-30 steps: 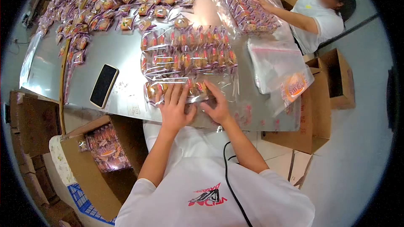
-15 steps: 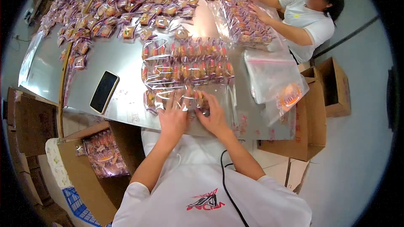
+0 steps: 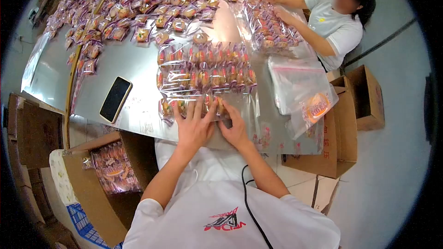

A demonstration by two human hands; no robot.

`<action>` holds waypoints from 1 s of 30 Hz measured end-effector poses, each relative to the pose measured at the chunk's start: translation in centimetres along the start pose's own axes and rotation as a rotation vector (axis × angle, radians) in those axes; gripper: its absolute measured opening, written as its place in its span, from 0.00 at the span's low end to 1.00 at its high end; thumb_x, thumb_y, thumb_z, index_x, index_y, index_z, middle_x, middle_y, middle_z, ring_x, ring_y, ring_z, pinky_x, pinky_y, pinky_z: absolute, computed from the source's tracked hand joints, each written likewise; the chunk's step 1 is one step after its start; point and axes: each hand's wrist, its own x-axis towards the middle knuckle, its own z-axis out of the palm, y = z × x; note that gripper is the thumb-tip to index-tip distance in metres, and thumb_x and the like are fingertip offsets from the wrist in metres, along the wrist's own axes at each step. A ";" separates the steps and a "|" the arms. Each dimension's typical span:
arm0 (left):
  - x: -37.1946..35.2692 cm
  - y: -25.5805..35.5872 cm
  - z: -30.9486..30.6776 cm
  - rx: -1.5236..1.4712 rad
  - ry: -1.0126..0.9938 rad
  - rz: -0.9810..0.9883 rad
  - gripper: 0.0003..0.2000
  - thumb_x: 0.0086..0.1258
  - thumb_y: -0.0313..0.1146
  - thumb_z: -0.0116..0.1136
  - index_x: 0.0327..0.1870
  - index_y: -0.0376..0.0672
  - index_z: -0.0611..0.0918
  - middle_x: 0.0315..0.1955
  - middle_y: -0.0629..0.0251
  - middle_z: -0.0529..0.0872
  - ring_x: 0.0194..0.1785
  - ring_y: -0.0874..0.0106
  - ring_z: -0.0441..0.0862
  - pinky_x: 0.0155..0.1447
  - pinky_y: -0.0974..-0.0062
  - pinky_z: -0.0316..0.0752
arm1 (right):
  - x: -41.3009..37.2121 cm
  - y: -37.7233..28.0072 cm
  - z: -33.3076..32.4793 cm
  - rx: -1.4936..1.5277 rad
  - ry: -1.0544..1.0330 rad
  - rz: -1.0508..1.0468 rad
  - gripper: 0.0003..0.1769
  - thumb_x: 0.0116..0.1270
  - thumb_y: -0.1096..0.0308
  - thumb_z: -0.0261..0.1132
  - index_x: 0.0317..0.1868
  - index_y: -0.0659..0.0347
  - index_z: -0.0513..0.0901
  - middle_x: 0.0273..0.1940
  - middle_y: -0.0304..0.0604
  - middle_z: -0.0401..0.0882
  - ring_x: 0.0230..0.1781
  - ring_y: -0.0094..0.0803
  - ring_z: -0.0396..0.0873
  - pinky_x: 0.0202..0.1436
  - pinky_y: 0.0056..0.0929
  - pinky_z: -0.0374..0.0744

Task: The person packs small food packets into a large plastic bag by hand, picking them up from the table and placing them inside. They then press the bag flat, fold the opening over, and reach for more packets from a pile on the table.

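Left hand: flat, fingers spread, on the near row of little cakes
Left hand's place: left hand (image 3: 193, 127), on the near row of cakes (image 3: 179, 107)
Right hand: right hand (image 3: 235, 130), curled at the right end of that row
Middle: clear bag (image 3: 207, 74) with rows of cakes
Left: phone (image 3: 116, 99), lying on the shiny table (image 3: 94, 90)
Right: stack of empty bags (image 3: 295, 80)
Far left: big pile of wrapped cakes (image 3: 134, 4)
Far right: another person (image 3: 337, 27), hands at more cakes (image 3: 270, 27)
Near left: open box (image 3: 94, 193), packed bag (image 3: 114, 168) inside

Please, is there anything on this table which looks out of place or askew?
The phone lies slanted beside the food rows, where it seems out of place. The clear bags look askew, their printed end slanting. I see no spill.
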 end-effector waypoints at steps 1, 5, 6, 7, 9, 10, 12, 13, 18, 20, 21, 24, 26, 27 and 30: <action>0.1 0.0 0.0 -0.020 0.056 0.006 0.38 0.62 0.51 0.73 0.76 0.54 0.78 0.71 0.58 0.77 0.75 0.57 0.73 0.79 0.25 0.47 | 0.0 0.1 -0.1 -0.011 -0.002 -0.018 0.41 0.62 0.81 0.71 0.77 0.59 0.73 0.71 0.55 0.78 0.68 0.53 0.80 0.70 0.42 0.79; 0.4 0.0 0.2 -0.107 0.045 -0.066 0.35 0.65 0.54 0.70 0.73 0.50 0.80 0.71 0.56 0.77 0.75 0.57 0.73 0.79 0.25 0.46 | -0.2 0.0 -0.2 -0.006 -0.011 -0.023 0.39 0.65 0.79 0.68 0.78 0.55 0.73 0.72 0.56 0.77 0.72 0.57 0.76 0.75 0.46 0.76; 0.7 0.2 -0.6 -0.124 0.043 -0.072 0.33 0.65 0.49 0.72 0.72 0.49 0.81 0.66 0.54 0.79 0.73 0.55 0.74 0.83 0.31 0.43 | -0.4 0.3 0.0 -0.013 -0.014 -0.002 0.39 0.65 0.78 0.69 0.78 0.55 0.73 0.72 0.56 0.77 0.72 0.57 0.76 0.75 0.47 0.76; 0.6 0.2 -0.5 -0.139 0.017 -0.092 0.32 0.64 0.47 0.73 0.71 0.49 0.81 0.66 0.54 0.79 0.73 0.56 0.74 0.83 0.32 0.44 | -0.5 0.5 0.0 -0.021 -0.017 0.017 0.40 0.65 0.77 0.70 0.78 0.55 0.72 0.72 0.56 0.77 0.72 0.57 0.76 0.75 0.47 0.76; 0.3 -0.3 0.1 -0.118 0.074 -0.047 0.31 0.65 0.46 0.73 0.70 0.48 0.82 0.66 0.56 0.79 0.73 0.56 0.73 0.83 0.33 0.45 | -0.6 0.7 0.3 -0.044 -0.003 -0.021 0.40 0.64 0.76 0.71 0.78 0.55 0.72 0.70 0.57 0.78 0.71 0.57 0.77 0.75 0.47 0.75; 0.2 -0.3 0.2 -0.110 0.085 -0.043 0.31 0.65 0.46 0.73 0.70 0.48 0.82 0.66 0.56 0.79 0.73 0.57 0.73 0.83 0.33 0.46 | -0.6 0.7 0.4 -0.054 0.002 -0.040 0.40 0.64 0.75 0.72 0.78 0.55 0.72 0.70 0.58 0.78 0.71 0.57 0.77 0.75 0.47 0.75; 0.2 -0.5 0.3 -0.092 0.104 -0.032 0.30 0.65 0.46 0.73 0.69 0.48 0.82 0.66 0.57 0.79 0.73 0.57 0.73 0.83 0.33 0.47 | -0.8 0.6 0.5 -0.107 -0.005 -0.004 0.41 0.64 0.75 0.72 0.78 0.56 0.72 0.68 0.59 0.79 0.69 0.58 0.78 0.75 0.48 0.75; 0.2 -0.4 0.4 -0.098 0.096 -0.048 0.30 0.65 0.45 0.73 0.69 0.47 0.83 0.66 0.57 0.79 0.74 0.57 0.73 0.83 0.34 0.48 | -0.9 0.5 0.5 -0.134 -0.010 0.012 0.41 0.63 0.75 0.72 0.78 0.56 0.72 0.67 0.59 0.79 0.68 0.58 0.78 0.75 0.48 0.75; -0.1 -0.6 1.2 -0.053 0.069 0.010 0.29 0.66 0.45 0.72 0.69 0.54 0.83 0.70 0.60 0.79 0.73 0.58 0.75 0.80 0.32 0.51 | -0.8 0.6 0.5 -0.030 -0.021 0.026 0.40 0.64 0.76 0.71 0.78 0.56 0.73 0.63 0.59 0.81 0.63 0.60 0.80 0.68 0.49 0.79; -0.6 -1.0 1.5 -0.071 -0.006 0.025 0.28 0.67 0.47 0.70 0.70 0.60 0.84 0.72 0.62 0.80 0.72 0.60 0.76 0.80 0.33 0.50 | -0.5 0.1 0.0 -0.109 -0.028 0.003 0.39 0.64 0.76 0.71 0.77 0.57 0.73 0.62 0.59 0.82 0.62 0.60 0.81 0.66 0.49 0.80; -0.5 -0.9 1.8 -0.066 0.060 0.020 0.27 0.68 0.47 0.70 0.70 0.60 0.84 0.71 0.62 0.80 0.72 0.60 0.76 0.80 0.34 0.49 | -0.6 0.2 0.1 -0.112 -0.014 -0.015 0.38 0.63 0.77 0.71 0.76 0.58 0.74 0.63 0.59 0.81 0.62 0.59 0.81 0.65 0.47 0.81; -0.4 -0.4 2.5 -0.058 0.205 0.005 0.24 0.70 0.50 0.69 0.68 0.60 0.86 0.70 0.63 0.82 0.73 0.61 0.77 0.80 0.39 0.48 | -0.9 0.3 0.6 -0.138 0.058 -0.099 0.32 0.63 0.80 0.71 0.69 0.61 0.78 0.63 0.58 0.80 0.61 0.57 0.82 0.64 0.44 0.81; -0.5 -0.4 3.2 -0.121 0.224 -0.017 0.24 0.71 0.50 0.69 0.67 0.61 0.86 0.70 0.63 0.82 0.74 0.61 0.76 0.79 0.41 0.49 | -0.9 1.0 0.5 -0.125 0.049 -0.099 0.32 0.63 0.80 0.72 0.69 0.61 0.78 0.63 0.58 0.79 0.61 0.57 0.81 0.65 0.45 0.81; -0.5 -0.3 3.3 -0.154 0.230 -0.029 0.24 0.71 0.51 0.69 0.67 0.61 0.86 0.70 0.63 0.82 0.74 0.61 0.76 0.78 0.42 0.50 | -0.9 0.8 0.4 -0.120 0.042 -0.095 0.32 0.63 0.80 0.72 0.69 0.61 0.78 0.63 0.57 0.79 0.61 0.57 0.81 0.65 0.45 0.81; -0.6 -0.4 3.2 -0.121 0.205 -0.032 0.23 0.71 0.51 0.69 0.66 0.62 0.86 0.70 0.65 0.83 0.73 0.62 0.77 0.76 0.46 0.52 | -0.2 -0.2 0.4 -0.112 0.082 -0.078 0.31 0.63 0.79 0.72 0.68 0.60 0.79 0.62 0.57 0.80 0.63 0.55 0.81 0.67 0.46 0.80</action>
